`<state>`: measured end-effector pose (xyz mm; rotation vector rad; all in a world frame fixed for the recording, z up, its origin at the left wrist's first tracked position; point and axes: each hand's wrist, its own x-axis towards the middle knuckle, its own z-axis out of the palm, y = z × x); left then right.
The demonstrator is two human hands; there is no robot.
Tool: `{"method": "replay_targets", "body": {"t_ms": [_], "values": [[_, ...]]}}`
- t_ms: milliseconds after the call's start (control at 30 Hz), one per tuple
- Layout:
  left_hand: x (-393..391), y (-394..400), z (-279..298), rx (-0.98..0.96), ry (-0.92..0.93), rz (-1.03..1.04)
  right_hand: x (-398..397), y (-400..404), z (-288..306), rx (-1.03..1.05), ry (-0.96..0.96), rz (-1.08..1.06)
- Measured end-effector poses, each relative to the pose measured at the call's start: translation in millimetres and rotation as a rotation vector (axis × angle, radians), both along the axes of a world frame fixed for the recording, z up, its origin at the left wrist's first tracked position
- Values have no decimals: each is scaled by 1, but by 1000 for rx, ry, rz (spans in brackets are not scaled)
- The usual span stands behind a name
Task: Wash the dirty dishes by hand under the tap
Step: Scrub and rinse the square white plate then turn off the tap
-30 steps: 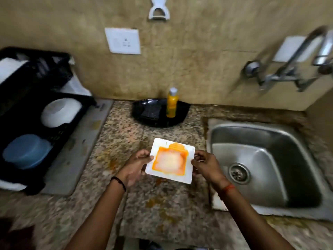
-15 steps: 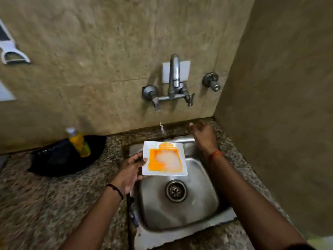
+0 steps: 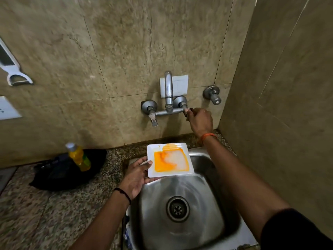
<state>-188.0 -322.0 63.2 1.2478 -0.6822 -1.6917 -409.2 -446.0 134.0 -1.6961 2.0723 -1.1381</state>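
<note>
Plate: square white plate (image 3: 169,159), glossy, orange-smeared.
Sink: rounded steel sink (image 3: 182,230).
Left hand (image 3: 137,175): grasped plate's left edge.
Right hand (image 3: 200,120): curled around the tap handle (image 3: 187,112).

left hand (image 3: 137,175) holding a square white plate (image 3: 169,159) smeared orange over the steel sink (image 3: 182,210), right hand (image 3: 200,120) gripping the tap handle (image 3: 187,112), yellow soap bottle (image 3: 79,156) on the counter (image 3: 36,213)

Plate (image 3: 170,160) above sink (image 3: 182,231), below tap (image 3: 168,98)

White plate (image 3: 169,160) smeared orange, steel-grey sink (image 3: 182,222), speckled brown counter (image 3: 36,213), yellow bottle (image 3: 80,157).
</note>
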Motion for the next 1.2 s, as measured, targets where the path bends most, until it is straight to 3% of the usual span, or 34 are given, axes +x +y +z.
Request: {"method": "replay_targets", "body": {"t_ms": [67,167,233,433,600,700,867,1000,1100,1200], "values": [[0,-3,2,5,17,1,0,-6,-4,1,-51,-19],[0,-6,3,8,40,18,0,-9,-8,87,-370,-74],[1,-7,2,7,51,21,-1,-3,-13,100,-473,-52],[-1,-10,-10,6,61,20,17,61,-45,162,-159,169],[-6,-12,-23,9,127,57,24,114,-72,111,482,449],[-10,-12,-30,26,135,88,27,134,-84,159,682,673],[-15,-10,-37,35,144,98,19,132,-82,216,784,502],[-22,-15,-37,35,113,100,35,144,-90,151,693,729],[-25,-17,-36,38,143,115,22,132,-81,173,704,484],[-27,-17,-35,25,96,92,31,147,-89,177,619,662]]}}
